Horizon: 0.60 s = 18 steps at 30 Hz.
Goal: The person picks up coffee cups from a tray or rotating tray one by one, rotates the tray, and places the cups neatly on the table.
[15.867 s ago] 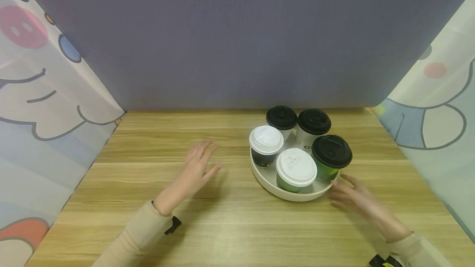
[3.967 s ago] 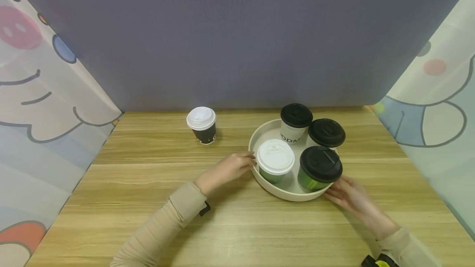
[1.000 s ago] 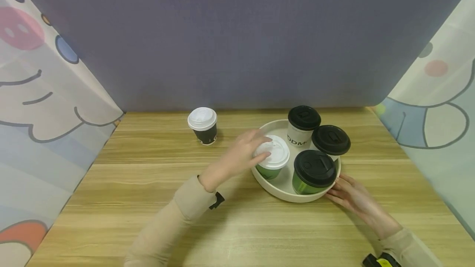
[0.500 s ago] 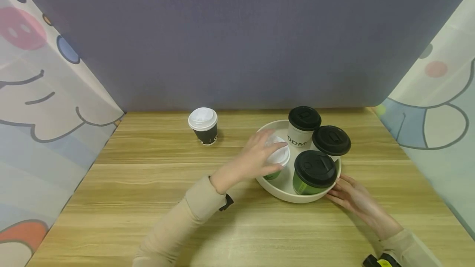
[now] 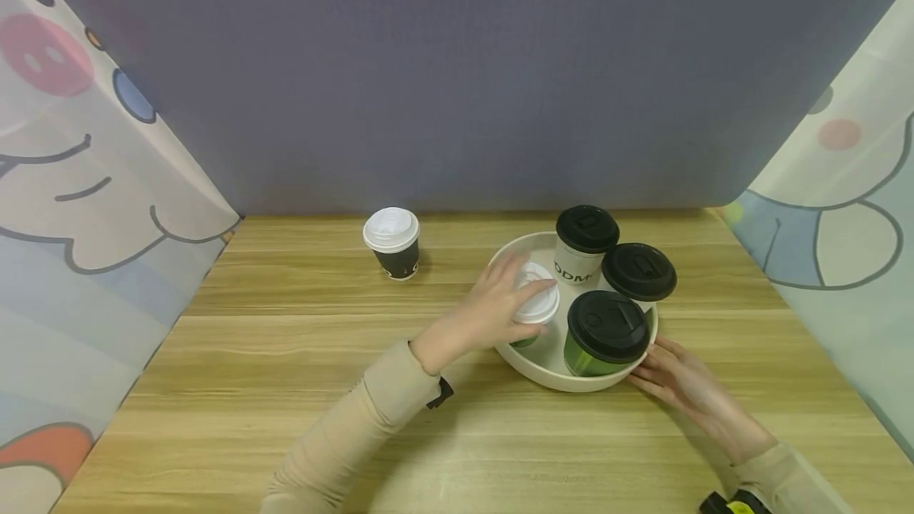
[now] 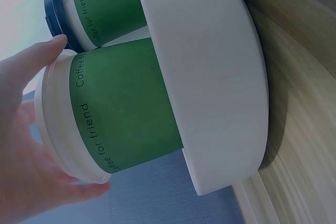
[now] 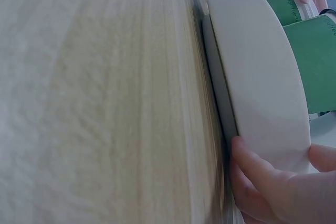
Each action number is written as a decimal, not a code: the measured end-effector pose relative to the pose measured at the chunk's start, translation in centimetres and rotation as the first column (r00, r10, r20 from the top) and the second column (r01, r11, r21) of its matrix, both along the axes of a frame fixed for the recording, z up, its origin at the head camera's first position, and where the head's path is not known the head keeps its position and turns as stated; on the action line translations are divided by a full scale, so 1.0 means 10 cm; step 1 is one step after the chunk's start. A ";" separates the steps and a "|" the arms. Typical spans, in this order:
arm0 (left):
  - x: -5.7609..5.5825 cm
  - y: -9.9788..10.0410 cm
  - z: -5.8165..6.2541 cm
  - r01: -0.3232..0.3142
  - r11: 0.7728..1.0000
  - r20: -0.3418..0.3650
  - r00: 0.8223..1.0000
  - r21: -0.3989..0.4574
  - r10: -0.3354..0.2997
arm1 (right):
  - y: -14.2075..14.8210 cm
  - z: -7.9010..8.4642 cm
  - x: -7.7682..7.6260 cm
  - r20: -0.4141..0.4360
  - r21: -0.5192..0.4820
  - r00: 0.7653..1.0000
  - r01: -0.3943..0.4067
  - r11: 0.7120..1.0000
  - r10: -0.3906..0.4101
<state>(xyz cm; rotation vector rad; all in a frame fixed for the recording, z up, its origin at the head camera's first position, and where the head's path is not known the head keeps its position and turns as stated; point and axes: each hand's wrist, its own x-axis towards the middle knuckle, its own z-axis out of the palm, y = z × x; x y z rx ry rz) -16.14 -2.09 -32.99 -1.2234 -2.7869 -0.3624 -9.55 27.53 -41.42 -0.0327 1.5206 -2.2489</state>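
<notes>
My left hand [image 5: 489, 314] reaches over the left side of a round white tray [image 5: 557, 381] and grips a green paper coffee cup with a white lid [image 6: 123, 106]. In the left wrist view, its fingers and thumb spread around the lid while the cup stands inside the tray wall. My right hand [image 5: 678, 381] holds the tray's right front edge, fingertips low on the outer wall and thumb at the rim in the right wrist view. Beside the gripped cup stands a wider green cup with a black lid [image 5: 607, 327].
Two white cups with black lids stand at the tray's back right, one at the back [image 5: 587, 230] and one farther right [image 5: 639, 270]. A black-sided cup with a white lid [image 5: 391, 232] is on the wooden table [image 5: 286, 339], left of the tray. A grey panel [image 5: 457, 78] rises behind.
The black-sided cup has gone from the tray to the table, and the tray has turned, shifting the remaining cups. My left hand has moved from the tray's rim onto the white-lidded green cup.
</notes>
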 end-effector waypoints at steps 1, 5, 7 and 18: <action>0.00 0.00 0.00 0.002 1.000 -0.002 1.000 0.005 -0.002 | 0.00 0.00 0.00 0.000 -0.001 1.000 -0.001 1.000 0.001; -0.02 0.00 0.00 0.009 1.000 -0.008 1.000 0.026 -0.008 | 0.00 -0.02 0.00 -0.008 -0.027 1.000 -0.006 1.000 0.006; -0.03 0.00 0.00 0.009 0.999 -0.010 1.000 0.031 -0.008 | 0.01 -0.03 0.00 -0.014 -0.064 1.000 -0.015 0.998 0.014; -0.05 0.03 0.03 -0.012 0.998 0.060 0.998 0.059 0.009 | 0.04 -0.08 -0.01 -0.001 -0.111 1.000 -0.016 0.994 0.016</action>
